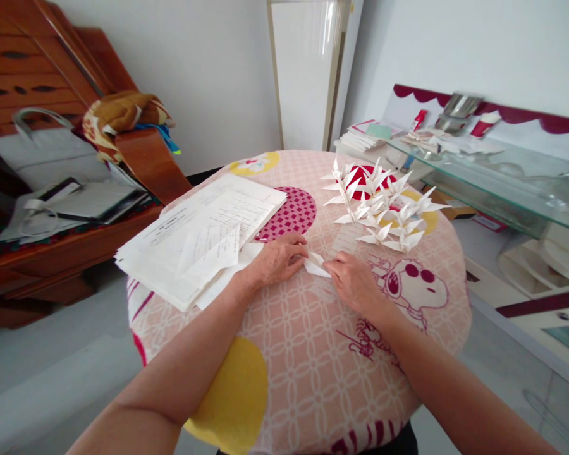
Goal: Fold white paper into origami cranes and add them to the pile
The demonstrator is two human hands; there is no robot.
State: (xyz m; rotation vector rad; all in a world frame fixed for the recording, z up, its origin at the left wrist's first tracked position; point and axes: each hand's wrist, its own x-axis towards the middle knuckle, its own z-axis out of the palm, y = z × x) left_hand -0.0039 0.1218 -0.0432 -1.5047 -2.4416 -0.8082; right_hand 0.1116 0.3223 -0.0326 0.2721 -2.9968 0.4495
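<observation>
Between my two hands, low over the round table, is a small piece of folded white paper [317, 264]. My left hand [281, 258] has its fingers curled on the paper's left end. On its right end, my right hand [353, 278] pinches with thumb and forefinger. Several folded paper cranes [384, 202] stand grouped beyond my right hand. To the left lies a stack of printed paper sheets [171, 234], with a smaller loose sheet [211, 248] on top. The fingertips partly hide the folded paper.
A patterned pink tablecloth [308, 354] covers the round table. At right stands a glass shelf [493, 183] with papers, a metal pot [462, 104] and a red cup [485, 124]. A wooden bench [152, 161] on the left bears a grey bag [52, 148] and folded cloth [118, 120].
</observation>
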